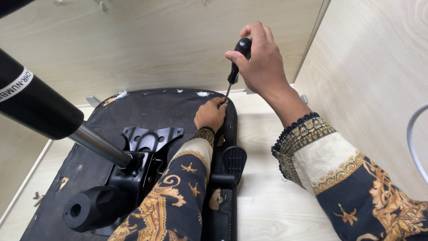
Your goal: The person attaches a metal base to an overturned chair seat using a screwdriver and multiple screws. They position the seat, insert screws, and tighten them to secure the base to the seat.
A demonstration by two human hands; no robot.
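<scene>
Black-handled screwdriver (235,67), light and rigid, is sitting clamped in the right hand (261,62); left hand (210,114) is pinching its tip at upper centre.

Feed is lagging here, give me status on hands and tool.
Right hand gripping screwdriver. Left hand steadying its tip on the seat underside. Nothing blocking.

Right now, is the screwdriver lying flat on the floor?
No, the right hand holds the screwdriver upright, its tip by the left hand.
</scene>
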